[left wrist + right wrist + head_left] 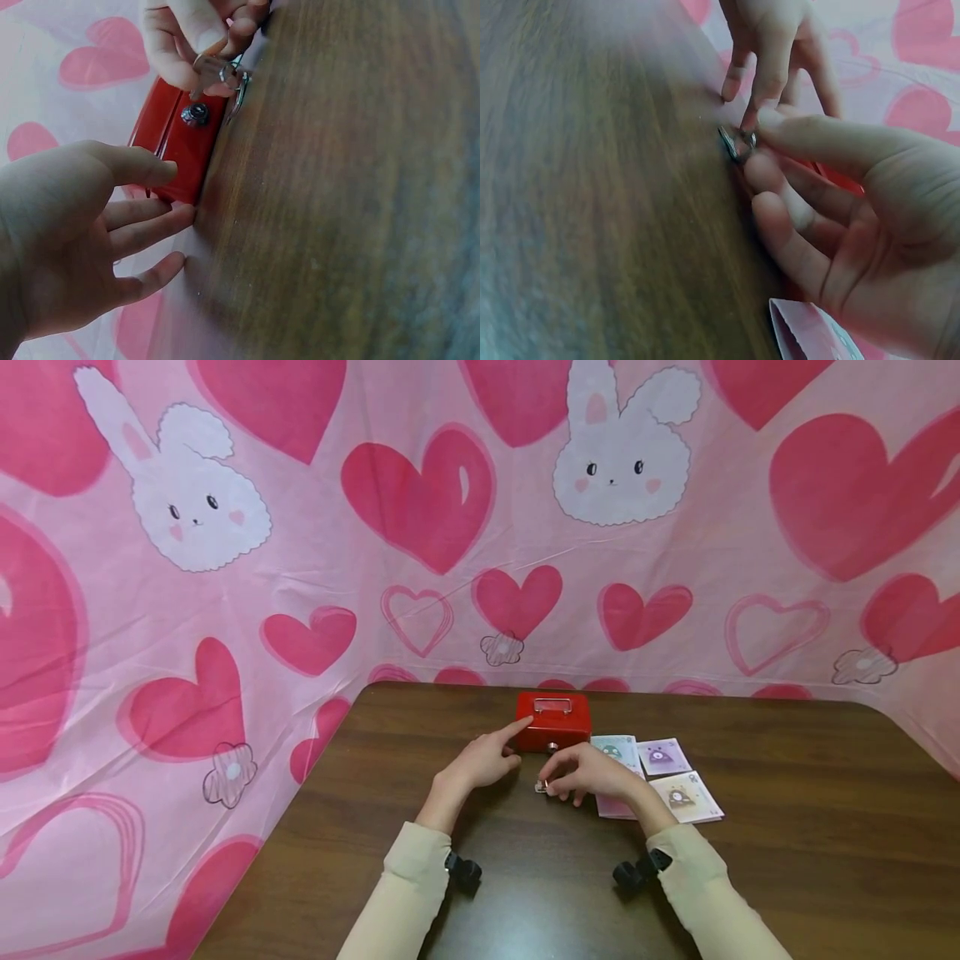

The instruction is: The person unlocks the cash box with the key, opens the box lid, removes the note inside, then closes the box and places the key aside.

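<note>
A red cash box [572, 720] with a silver carry handle on its lid and a round key lock [195, 114] in its front stands near the table's far edge. My left hand [483, 762] is at the box's left end, index finger stretched over the lid. In the left wrist view its thumb lies against the front and the other fingers are loosely spread. My right hand [588, 770] pinches a small key [212, 69] between thumb and fingers, just in front of the lock. More metal, looking like a ring with a second key [239, 97], hangs below the pinch.
Stacks of play banknotes lie right of the box: a teal one [617, 748], a purple one [664, 757] and a yellow one [688, 797]. My right forearm passes over them. Behind the brown table [810, 827] hangs a pink cloth [540, 543] with hearts and rabbits.
</note>
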### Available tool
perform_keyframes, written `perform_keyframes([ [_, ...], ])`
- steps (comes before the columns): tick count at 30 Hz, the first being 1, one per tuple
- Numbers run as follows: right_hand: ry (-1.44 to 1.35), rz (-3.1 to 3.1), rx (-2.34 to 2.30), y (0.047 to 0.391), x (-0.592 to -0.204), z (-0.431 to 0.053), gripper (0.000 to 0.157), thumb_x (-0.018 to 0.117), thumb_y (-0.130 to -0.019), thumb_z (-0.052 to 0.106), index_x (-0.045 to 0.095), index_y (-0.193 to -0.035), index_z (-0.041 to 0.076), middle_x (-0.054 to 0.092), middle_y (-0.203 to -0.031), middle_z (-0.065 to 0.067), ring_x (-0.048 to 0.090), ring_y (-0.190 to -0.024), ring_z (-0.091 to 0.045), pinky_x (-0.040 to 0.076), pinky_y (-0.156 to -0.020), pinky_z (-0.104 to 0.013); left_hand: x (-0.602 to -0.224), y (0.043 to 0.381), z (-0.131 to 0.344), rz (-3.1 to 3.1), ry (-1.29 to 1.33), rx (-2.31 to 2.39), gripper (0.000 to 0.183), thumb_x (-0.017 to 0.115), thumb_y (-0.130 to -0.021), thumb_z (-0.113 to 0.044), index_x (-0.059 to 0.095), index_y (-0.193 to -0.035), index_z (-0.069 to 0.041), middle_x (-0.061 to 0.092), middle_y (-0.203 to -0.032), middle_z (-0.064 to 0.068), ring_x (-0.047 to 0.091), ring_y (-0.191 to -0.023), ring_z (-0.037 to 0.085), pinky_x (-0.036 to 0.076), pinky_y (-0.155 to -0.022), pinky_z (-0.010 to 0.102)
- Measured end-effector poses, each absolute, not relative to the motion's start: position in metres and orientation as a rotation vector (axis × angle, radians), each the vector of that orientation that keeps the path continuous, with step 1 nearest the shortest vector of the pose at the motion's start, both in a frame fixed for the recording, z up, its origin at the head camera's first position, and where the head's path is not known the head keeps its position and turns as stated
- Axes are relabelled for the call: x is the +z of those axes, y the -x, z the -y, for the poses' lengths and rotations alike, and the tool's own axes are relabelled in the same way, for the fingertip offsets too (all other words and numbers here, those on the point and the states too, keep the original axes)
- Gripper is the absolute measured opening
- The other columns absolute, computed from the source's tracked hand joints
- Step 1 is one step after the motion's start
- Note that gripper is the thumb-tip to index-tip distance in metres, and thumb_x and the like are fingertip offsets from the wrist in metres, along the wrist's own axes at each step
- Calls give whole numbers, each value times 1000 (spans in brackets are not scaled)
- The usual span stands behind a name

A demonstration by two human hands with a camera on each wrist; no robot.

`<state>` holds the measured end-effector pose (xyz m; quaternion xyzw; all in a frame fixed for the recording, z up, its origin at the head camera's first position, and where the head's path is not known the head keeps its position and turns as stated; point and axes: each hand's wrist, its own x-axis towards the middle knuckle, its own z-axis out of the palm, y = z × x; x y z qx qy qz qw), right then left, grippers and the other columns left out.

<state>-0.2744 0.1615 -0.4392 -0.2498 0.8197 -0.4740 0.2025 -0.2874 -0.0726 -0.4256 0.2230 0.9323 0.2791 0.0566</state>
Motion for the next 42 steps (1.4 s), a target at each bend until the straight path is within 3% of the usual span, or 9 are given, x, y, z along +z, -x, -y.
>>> perform_keyframes([
  [19,888,-2106,-1177,272,-437,-165,11,72,-89,15,74,-100,12,74,-94,-5,63,-70,-17,57,-60,-33,-426,287,77,-2819,-699,877,68,61,-96,-19,32,-155,-37,63,-133,6,62,-103,20,52,-96,43],
  [30,908,-2111,-1166,271,-433,-166,13,72,-89,12,74,-102,9,74,-93,-7,65,-71,-20,58,-60,-35,-427,289,78,-2824,-701,887,68,60,-96,-19,32,-155,-38,64,-131,6,63,-106,19,51,-96,43],
  [39,908,-2203,-1181,274,-431,-177,18,72,-90,18,72,-104,7,71,-85,-14,65,-70,-22,58,-61,-39,-429,291,79,-2840,-730,860,69,62,-96,-20,32,-155,-37,66,-127,6,64,-102,18,51,-94,42],
  [42,874,-2258,-1196,275,-428,-182,23,71,-91,22,71,-107,6,70,-86,-13,66,-73,-24,58,-64,-38,-430,292,81,-2816,-710,901,71,61,-95,-22,27,-157,-36,63,-133,6,64,-104,17,51,-96,42],
])
